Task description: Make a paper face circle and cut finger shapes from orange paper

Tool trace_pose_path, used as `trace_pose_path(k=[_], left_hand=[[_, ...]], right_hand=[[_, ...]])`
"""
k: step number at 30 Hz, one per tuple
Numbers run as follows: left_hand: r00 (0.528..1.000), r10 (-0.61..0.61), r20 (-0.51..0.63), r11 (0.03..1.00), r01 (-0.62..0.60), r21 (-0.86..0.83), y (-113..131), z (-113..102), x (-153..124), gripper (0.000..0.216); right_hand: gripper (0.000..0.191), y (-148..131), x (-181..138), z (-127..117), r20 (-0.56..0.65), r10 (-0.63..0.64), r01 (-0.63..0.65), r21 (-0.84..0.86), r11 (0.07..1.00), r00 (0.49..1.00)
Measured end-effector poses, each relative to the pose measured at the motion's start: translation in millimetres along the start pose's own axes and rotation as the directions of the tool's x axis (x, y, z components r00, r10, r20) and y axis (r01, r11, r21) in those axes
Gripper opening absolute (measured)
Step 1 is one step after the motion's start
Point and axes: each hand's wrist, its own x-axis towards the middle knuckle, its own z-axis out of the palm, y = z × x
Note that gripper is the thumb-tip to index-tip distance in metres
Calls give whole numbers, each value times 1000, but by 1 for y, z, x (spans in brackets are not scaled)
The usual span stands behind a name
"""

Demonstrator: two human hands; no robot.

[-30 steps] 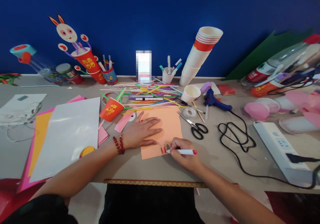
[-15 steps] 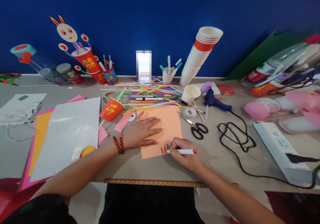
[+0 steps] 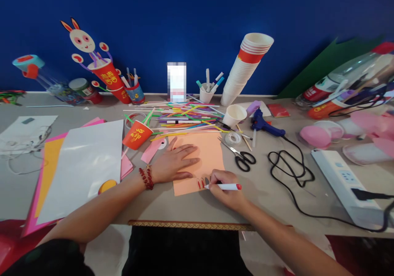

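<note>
A sheet of light orange paper [image 3: 212, 153] lies on the table in front of me. My left hand [image 3: 177, 163] rests flat on its left half, fingers spread. At the sheet's lower right, my right hand [image 3: 224, 188] grips a white marker [image 3: 229, 186] with a red end, held almost level. The marker's tip touches the paper beside two small ear-like shapes [image 3: 200, 183] with red inside. Just left of my left hand lies a pink paper piece [image 3: 150, 151] with a white disc on it.
Scissors [image 3: 243, 160], a tape roll [image 3: 233, 138] and a blue glue gun [image 3: 264, 125] lie right of the sheet. Coloured sticks [image 3: 187, 118] are heaped behind it. A leaning stack of paper cups [image 3: 241, 75] stands at the back; a power strip [image 3: 347, 185] is far right.
The marker and my right hand have shifted very slightly at the ear-like shapes. My left hand stays in place on the paper.
</note>
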Motion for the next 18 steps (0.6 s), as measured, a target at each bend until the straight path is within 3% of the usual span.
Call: trace_pose_path(k=[18], left_hand=[[1000,1,4,1000,-1,12,0,-1,0,50]], right_hand=[[18,-1,0,-1,9,4,-4,12,1000,1000]])
